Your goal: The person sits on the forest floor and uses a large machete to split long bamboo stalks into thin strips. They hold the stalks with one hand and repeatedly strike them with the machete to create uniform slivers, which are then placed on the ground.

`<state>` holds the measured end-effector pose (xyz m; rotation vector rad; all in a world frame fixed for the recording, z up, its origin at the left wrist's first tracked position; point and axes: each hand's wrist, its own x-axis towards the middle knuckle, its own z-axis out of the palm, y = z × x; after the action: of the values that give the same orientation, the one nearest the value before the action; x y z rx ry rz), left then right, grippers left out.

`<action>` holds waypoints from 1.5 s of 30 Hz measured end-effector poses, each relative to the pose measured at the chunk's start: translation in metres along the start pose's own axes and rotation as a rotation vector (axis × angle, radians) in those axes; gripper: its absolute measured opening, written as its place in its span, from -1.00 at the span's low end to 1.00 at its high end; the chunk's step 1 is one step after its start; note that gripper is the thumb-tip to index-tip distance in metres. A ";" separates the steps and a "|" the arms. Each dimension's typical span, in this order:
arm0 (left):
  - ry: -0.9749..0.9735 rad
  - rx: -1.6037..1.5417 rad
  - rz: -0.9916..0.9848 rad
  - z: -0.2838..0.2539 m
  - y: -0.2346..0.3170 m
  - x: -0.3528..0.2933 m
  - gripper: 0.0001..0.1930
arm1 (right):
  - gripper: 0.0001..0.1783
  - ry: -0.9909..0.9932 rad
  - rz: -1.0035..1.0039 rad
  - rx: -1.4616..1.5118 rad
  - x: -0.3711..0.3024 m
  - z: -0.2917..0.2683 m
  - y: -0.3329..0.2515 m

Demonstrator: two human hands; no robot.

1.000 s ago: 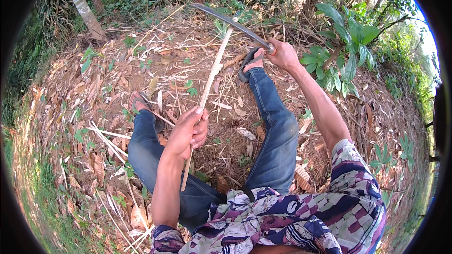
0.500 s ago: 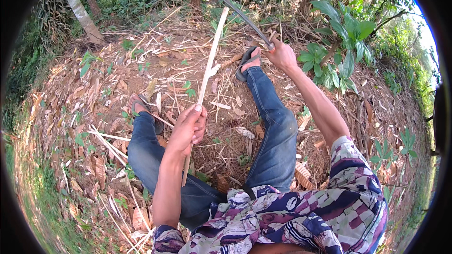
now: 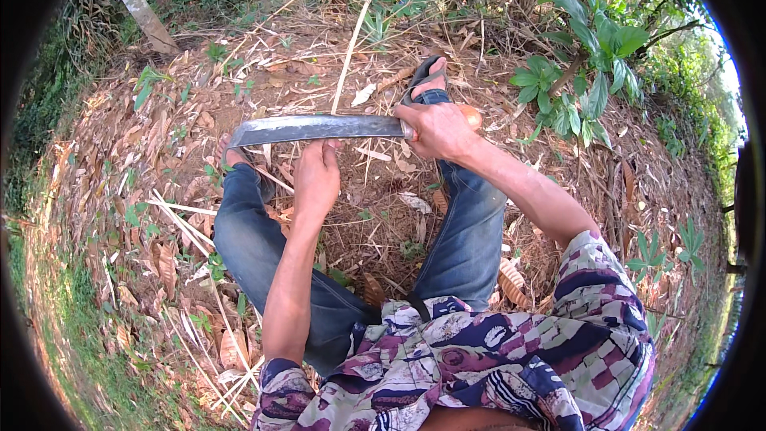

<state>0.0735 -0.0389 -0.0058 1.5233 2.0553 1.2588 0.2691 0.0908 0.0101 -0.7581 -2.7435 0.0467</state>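
Observation:
My right hand [image 3: 437, 129] is wrapped round the wooden handle of a machete [image 3: 319, 127]. Its broad grey blade lies level, pointing left, and crosses the stick just beyond my left hand. Closed fingers of my left hand [image 3: 317, 175] grip a thin, pale wooden stick [image 3: 349, 54], which reaches away from me past the blade. The blade covers part of the stick; whether its edge touches the wood I cannot tell. The stick's near end is hidden behind my left hand and forearm.
Several pale split sticks [image 3: 185, 231] lie on the ground left of my left leg [image 3: 254, 243]. Dry leaves and shavings cover the soil around my sandalled feet. A leafy green plant [image 3: 586, 72] stands at the right, and a slanting tree trunk [image 3: 136, 1] at the far left.
My right hand has come nearer and left, swinging the machete from pointing away to lying across the stick. My left hand has risen slightly, and the stick now looks narrower.

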 end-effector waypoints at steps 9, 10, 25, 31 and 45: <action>-0.173 -0.066 -0.181 -0.009 0.005 -0.013 -0.81 | -0.67 0.132 0.074 -0.111 0.011 0.005 0.047; -0.174 -0.075 -0.173 -0.010 0.001 -0.021 -0.82 | -0.67 0.075 0.273 -0.146 0.015 -0.002 0.056; -0.136 -1.142 -0.335 0.010 -0.015 -0.008 -0.66 | -0.86 0.070 0.662 1.311 -0.035 0.003 -0.038; -0.094 -1.489 -0.308 0.034 -0.009 -0.009 -0.61 | -0.63 0.278 0.601 1.249 -0.039 0.060 -0.105; -0.110 -1.134 -0.350 0.028 -0.005 -0.014 -0.68 | -0.77 0.064 0.550 1.240 -0.052 0.045 -0.077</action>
<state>0.0948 -0.0380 -0.0298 0.6386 1.0512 1.6633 0.2604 0.0008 -0.0387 -0.9702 -1.7645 1.5709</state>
